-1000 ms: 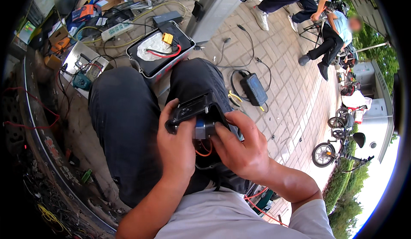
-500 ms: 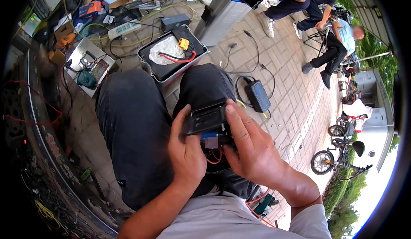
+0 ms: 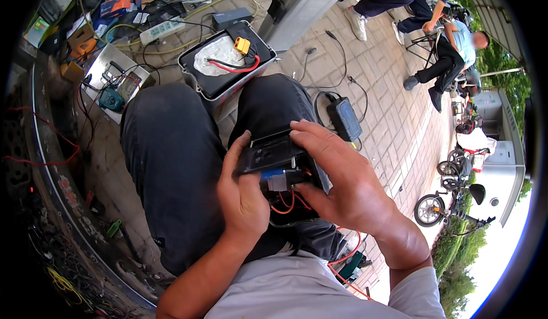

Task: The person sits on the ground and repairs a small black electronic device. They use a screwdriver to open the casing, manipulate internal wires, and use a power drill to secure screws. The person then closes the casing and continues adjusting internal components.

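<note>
Over my lap, both hands grip an opened black plastic case [image 3: 273, 154]. My left hand [image 3: 244, 202] holds its left side, thumb and fingers along the edge. On the other side, my right hand [image 3: 342, 173] wraps the right edge, fingers on top and thumb beneath. Inside, below the black panel, sits a blue cylindrical part [image 3: 277, 180] with a greyish band. Thin orange and red wires [image 3: 287, 205] loop out under it. How the wires connect inside is hidden.
Beyond my knees stands an open grey battery box [image 3: 208, 93] with a yellow connector [image 3: 242, 45]. To its left lie a metal case [image 3: 94, 85] with a green multimeter [image 3: 112, 99] and a white power strip [image 3: 162, 31]. A charger brick [image 3: 345, 118] rests right. People sit at the upper right.
My right hand has shifted slightly up and the case has tilted, so more of the blue part and the wires shows. Both hands keep their hold.
</note>
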Available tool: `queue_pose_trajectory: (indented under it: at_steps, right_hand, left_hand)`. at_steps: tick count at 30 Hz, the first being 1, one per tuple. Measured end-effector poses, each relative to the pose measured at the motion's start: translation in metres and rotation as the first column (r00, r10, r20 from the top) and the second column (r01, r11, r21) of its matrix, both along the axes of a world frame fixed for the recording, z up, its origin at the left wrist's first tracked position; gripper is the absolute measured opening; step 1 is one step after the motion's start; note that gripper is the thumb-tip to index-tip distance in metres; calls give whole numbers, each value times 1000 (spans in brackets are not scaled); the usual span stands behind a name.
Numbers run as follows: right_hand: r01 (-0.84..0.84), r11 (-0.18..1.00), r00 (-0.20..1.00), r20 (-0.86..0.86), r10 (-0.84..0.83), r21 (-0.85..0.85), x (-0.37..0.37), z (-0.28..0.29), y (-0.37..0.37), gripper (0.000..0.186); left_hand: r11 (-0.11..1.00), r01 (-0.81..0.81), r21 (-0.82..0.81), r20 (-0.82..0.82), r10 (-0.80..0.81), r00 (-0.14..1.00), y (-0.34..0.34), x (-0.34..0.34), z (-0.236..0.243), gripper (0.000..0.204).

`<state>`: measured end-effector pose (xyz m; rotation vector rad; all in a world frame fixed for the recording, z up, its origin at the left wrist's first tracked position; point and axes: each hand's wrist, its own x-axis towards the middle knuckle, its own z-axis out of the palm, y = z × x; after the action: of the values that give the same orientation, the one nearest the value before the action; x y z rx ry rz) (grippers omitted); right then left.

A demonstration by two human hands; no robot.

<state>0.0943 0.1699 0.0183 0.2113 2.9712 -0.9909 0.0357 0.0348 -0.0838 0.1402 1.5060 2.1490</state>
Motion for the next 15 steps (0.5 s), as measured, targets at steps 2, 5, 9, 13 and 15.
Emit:
queue_pose_trajectory:
  at_steps: [2,5,9,13,15]
  right_hand:
    - [-18,1000,999,-31,18,-4,-1,-3,2,63]
    - [-10,999,999,-49,8,-49,-1,-6,5,61]
    - [21,996,998,-53,-25,-86,0,-9,4,60]
    - [52,992,997,-48,-58,-112,0,-10,6,62]
    - [27,995,998,-47,-32,-96,0,-10,7,60]
  left_hand:
    - [1000,0,23,8,-1,1000,-1,0,-2,48]
    - [998,53,44,-6,-53,999,-5,-1,-1,53]
    - [988,56,146,108,-72,992,-5,-1,2,68]
    - [971,19,237,142,-54,988,0,3,2,66]
    - [962,-25,272,253,-46,966,2,2,6,63]
